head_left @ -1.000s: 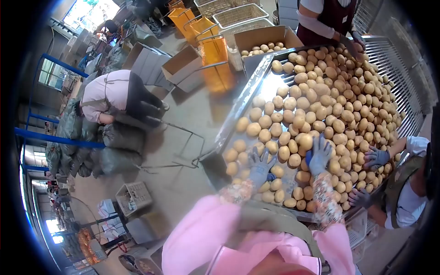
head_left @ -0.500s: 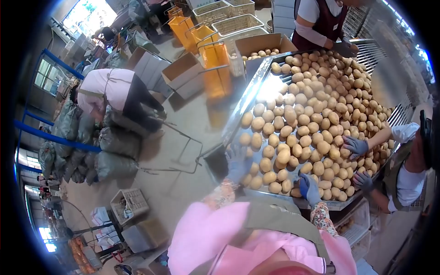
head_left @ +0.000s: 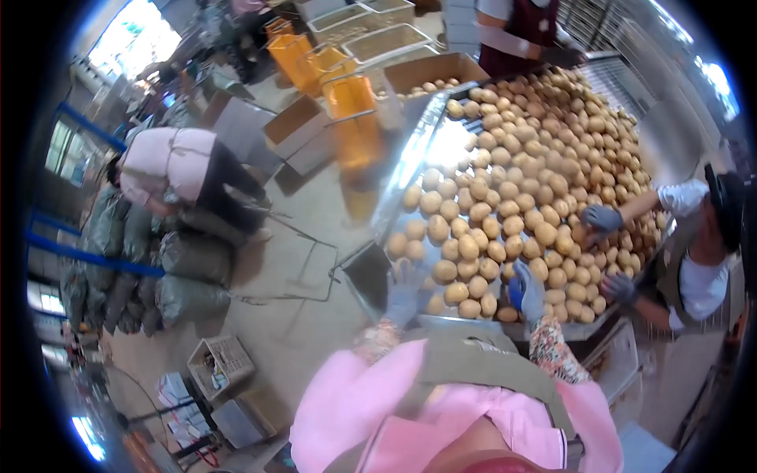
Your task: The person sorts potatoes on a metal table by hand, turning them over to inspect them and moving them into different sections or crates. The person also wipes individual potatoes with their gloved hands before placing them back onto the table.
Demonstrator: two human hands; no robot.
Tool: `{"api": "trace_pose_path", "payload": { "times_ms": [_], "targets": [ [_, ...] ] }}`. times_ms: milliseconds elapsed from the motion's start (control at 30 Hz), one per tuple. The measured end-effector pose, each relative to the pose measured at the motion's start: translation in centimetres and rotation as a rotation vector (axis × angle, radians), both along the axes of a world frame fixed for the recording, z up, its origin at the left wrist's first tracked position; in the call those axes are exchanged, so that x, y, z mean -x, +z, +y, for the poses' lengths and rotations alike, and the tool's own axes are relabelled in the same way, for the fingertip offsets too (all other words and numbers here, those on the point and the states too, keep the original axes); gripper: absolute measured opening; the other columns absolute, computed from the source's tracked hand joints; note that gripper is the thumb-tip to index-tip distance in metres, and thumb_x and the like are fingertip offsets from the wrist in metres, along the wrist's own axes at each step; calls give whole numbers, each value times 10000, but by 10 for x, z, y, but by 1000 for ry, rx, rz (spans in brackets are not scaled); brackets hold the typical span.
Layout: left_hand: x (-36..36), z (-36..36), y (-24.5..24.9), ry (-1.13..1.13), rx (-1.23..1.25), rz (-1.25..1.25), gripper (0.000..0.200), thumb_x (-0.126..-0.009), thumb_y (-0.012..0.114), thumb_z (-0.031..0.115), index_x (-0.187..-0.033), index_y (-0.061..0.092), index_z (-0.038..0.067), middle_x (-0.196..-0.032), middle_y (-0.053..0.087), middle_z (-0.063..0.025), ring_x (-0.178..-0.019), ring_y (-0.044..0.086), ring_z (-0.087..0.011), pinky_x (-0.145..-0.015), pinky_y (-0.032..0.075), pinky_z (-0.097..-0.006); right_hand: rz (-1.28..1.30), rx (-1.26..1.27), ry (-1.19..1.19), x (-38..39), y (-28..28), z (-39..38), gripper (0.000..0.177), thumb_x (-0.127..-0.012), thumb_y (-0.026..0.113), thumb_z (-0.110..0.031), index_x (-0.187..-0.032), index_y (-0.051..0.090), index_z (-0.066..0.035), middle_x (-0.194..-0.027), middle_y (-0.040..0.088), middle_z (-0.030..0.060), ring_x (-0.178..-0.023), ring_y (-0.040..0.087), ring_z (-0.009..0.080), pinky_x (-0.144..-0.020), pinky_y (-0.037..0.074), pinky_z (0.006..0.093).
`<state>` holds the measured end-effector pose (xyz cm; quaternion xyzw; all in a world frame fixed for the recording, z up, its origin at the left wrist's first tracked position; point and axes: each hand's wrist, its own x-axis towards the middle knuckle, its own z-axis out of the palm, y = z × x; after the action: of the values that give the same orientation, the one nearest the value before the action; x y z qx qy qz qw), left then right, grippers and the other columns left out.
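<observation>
Many round, tan potatoes (head_left: 512, 205) lie on a shiny metal sorting table (head_left: 406, 169). My left hand (head_left: 405, 293), in a grey glove, rests at the table's near left corner with its fingers spread, beside a few potatoes, holding none of them. Among the potatoes at the near edge is my right hand (head_left: 530, 293), in a grey glove with a blue palm. Its fingers reach forward, tilted on edge, and no potato shows in its grasp. Floral sleeve covers (head_left: 556, 351) reach both wrists.
At right, a co-worker's gloved hands (head_left: 603, 218) touch potatoes. Another person (head_left: 520, 39) stands at the far side. Left of the table are cardboard boxes (head_left: 296, 130), orange carts (head_left: 351, 98) and a bent metal frame (head_left: 315, 272). Someone bends over stuffed sacks (head_left: 193, 264).
The view has shifted, so the table sits further left and up. My right hand has moved forward among the potatoes. My left hand has drawn slightly back toward me, fingers still spread.
</observation>
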<state>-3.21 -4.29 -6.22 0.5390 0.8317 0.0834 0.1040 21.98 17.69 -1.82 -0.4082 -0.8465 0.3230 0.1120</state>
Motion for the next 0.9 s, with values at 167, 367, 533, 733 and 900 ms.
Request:
{"api": "trace_pose_path", "payload": {
  "times_ms": [167,367,533,733,900],
  "targets": [
    [-4,-1,-1,108,-86,26,705,-897,514,481,-1490,298,167,-1522,303,-120,-1424,190,-391,-1111,144,-616,-638,-108,219,8,20,-38,376,-882,527,-260,-1253,559,-208,-1258,522,190,-1175,483,388,-972,355,582],
    [-1,46,26,194,10,-216,673,-933,459,492,-1484,310,135,-1523,252,-205,-1397,133,-499,-1110,72,-639,-234,49,512,91,-11,-91,406,-866,605,-163,-1248,528,-49,-1262,529,211,-1104,553,350,-902,465,429],
    [18,35,-26,175,-443,-173,577,-907,520,303,-1444,396,136,-1506,282,-202,-1382,224,-454,-1127,150,-576,325,962,-127,64,17,-29,343,-949,533,-202,-1260,550,-57,-1125,599,63,-993,574,182,-893,470,325],
    [9,-11,-39,849,-616,-661,756,-910,608,360,-1471,238,13,-1444,382,-179,-1303,383,-362,-1086,286,-451,-574,-311,179,-45,2,-15,448,-891,550,-361,-1303,566,-184,-1336,528,185,-1215,504,381,-1067,332,469],
    [6,-26,-106,716,-625,-1509,867,-913,634,311,-1461,67,-49,-1186,536,-139,-1037,524,-201,-900,435,-300,-277,477,177,3,33,-51,466,-895,548,-409,-1307,564,-191,-1408,458,190,-1286,434,388,-1091,295,491]
  ]
}}
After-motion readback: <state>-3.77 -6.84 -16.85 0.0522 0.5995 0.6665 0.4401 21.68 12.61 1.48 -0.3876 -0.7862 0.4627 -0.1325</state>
